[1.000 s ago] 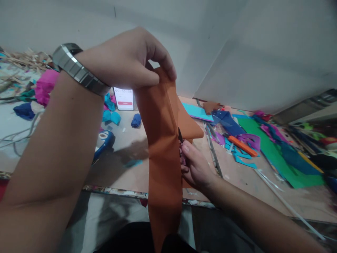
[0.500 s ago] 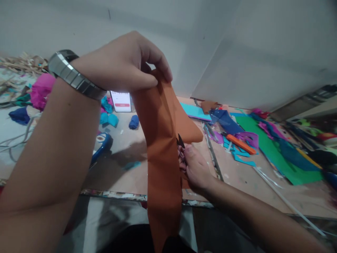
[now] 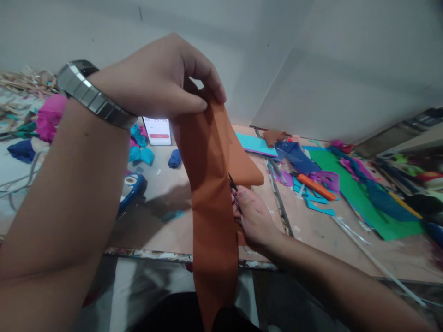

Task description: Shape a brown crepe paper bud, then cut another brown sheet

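Observation:
My left hand (image 3: 166,78), with a metal watch (image 3: 88,94) on its wrist, pinches the top edge of a long orange paper sheet (image 3: 211,203) and holds it up so it hangs down toward my lap. My right hand (image 3: 254,216) is closed around small scissors (image 3: 232,186) at the sheet's right edge, about halfway down. Only the dark blade tips show above my fingers; the handles are hidden in my hand. A flap of the orange sheet sticks out to the right above the blades.
A phone (image 3: 157,130) with a lit screen stands at the back of the table (image 3: 166,230). Crumpled blue and pink paper lies left, a blue tape dispenser (image 3: 129,186) near my forearm. Green sheet (image 3: 360,198), orange cutter (image 3: 316,186) and coloured scraps cover the right side.
The scissor blades opened slightly and then sank lower against the sheet's edge. My left hand and the sheet shifted a little to the left.

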The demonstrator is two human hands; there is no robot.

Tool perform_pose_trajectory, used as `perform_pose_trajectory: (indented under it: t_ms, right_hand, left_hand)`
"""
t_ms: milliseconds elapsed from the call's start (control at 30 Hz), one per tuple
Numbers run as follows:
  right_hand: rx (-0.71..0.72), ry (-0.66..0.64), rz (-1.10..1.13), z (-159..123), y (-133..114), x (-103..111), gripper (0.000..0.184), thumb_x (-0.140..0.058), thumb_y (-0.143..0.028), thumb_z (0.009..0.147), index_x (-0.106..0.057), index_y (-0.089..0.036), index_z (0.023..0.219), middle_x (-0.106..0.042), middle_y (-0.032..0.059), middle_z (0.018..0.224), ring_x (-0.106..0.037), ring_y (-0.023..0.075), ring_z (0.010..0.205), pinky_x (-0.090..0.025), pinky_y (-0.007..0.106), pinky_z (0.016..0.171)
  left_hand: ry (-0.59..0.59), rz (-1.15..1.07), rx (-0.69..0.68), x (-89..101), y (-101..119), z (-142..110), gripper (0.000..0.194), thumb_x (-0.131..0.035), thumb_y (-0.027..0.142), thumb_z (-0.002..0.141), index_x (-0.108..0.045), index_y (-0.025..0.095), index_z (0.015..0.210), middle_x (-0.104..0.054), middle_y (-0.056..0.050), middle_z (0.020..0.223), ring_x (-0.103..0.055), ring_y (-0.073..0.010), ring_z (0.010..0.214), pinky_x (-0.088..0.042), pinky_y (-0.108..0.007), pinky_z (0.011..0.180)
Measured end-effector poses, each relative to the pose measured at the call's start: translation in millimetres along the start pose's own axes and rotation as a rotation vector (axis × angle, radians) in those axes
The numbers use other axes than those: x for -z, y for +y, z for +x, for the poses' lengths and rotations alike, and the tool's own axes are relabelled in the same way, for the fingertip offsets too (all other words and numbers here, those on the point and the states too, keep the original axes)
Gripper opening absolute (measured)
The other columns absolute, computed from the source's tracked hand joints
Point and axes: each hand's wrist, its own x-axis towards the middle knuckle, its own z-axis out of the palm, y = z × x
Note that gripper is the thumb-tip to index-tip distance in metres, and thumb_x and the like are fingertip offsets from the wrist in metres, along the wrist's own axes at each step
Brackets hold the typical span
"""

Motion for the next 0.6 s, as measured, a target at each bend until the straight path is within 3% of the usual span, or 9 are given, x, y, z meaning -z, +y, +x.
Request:
perform_pose_trajectory:
  t_ms: [200,600]
  right_hand:
    - [-0.052,0.026,0.026,3.5,3.7,-1.5,0.058,-0.070,-0.079,0.083,-0.058,-0.023,0.078,-0.045,-0.0070,0.061,-0.033,0.0085,0.049,-0.026,0.021,0.043]
    - [-0.049,0.074,-0.005,7.2,8.4,-0.7,0.060,-0.068,-0.083,0.081,-0.061,-0.024,0.081,-0.054,-0.0029,0.066,-0.047,0.0126,0.055,-0.037,0.025,0.048]
  left_hand:
    - [0.020,0.061,0.014,-0.7,0.5,-0.2,0.027,-0.070,0.022,0.084,-0.084,0.028,0.107,-0.083,0.000,0.096,-0.075,-0.0168,0.084,-0.051,-0.022,0.063]
    - [-0.004,0.085,0.015,-2.0,0.2,0.4,0.028,-0.067,0.025,0.086,-0.084,0.027,0.109,-0.083,0.000,0.097,-0.073,-0.0155,0.086,-0.049,-0.020,0.066]
